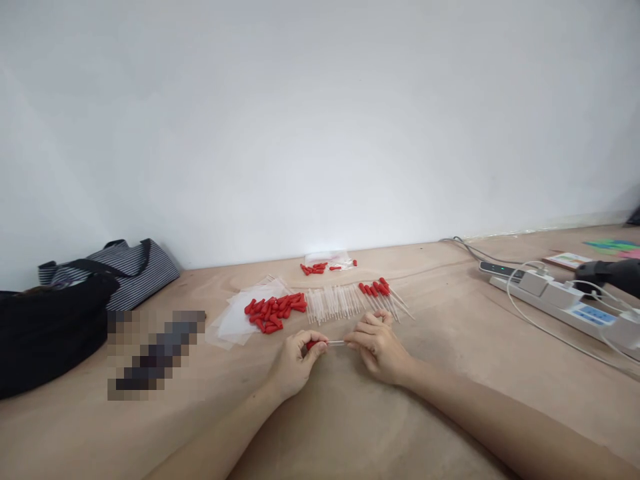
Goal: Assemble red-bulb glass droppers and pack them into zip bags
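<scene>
Between thumb and fingers, my left hand pinches a red rubber dropper bulb. A thin clear dropper tube runs level from the bulb to my right hand, whose closed fingers grip its other end. How deep the tube sits in the bulb is hidden. Just beyond my left hand lies a heap of red bulbs on clear plastic sheets. A row of bare clear tubes lies beside the heap. Right of that row are several droppers with red bulbs fitted, above my right hand.
More red bulbs lie by a clear bag near the wall. At left are a striped bag, a black cloth item and a blurred-out object. A white power strip with cables is at right.
</scene>
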Demonstrator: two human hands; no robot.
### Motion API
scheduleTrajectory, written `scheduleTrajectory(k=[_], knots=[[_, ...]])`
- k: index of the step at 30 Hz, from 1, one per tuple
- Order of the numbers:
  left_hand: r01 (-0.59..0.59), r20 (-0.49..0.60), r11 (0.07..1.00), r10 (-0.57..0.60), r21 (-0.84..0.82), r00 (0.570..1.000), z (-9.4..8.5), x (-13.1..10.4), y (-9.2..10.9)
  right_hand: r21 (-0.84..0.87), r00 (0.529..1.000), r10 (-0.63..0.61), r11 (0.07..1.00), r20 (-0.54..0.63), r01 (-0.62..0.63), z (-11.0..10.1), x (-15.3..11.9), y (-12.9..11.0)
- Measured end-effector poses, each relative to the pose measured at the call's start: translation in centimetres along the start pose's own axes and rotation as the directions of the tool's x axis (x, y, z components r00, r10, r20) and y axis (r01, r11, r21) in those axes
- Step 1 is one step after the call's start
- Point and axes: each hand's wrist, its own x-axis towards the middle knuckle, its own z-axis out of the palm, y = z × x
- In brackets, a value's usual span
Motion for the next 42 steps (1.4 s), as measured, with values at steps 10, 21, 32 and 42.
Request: scheduleTrajectory(k=[10, 21, 32, 42], knots=[[-0.047, -0.037, 0.988, 0.053, 0.148, 0.998, -0.1, -0.1, 0.3, 0.074, 0.984, 0.13, 0.988, 0.123, -0.139, -0.4, -0.1, -0.6], [-0.078, -0.08, 0.989, 0.088, 0.122, 0.993, 0.4, -0.3, 0.6, 0.069, 0.994, 0.098, 0.992, 0.047, -0.101, -0.1, 0.2, -1.1], [-0.118, -0.058, 0.972, 0.132, 0.201, 0.99, 0.4, -0.3, 0.6, 0.116, 0.983, 0.138, 0.981, 0.123, -0.152, 0.7, 0.7, -0.9], [-0.132, 0.016, 0.94, 0.134, 0.313, 0.991, -0.7, 0.3, 0.8, 0.102, 0.96, 0.19, 0.972, 0.204, -0.214, -0.1, 1.1, -0.2]])
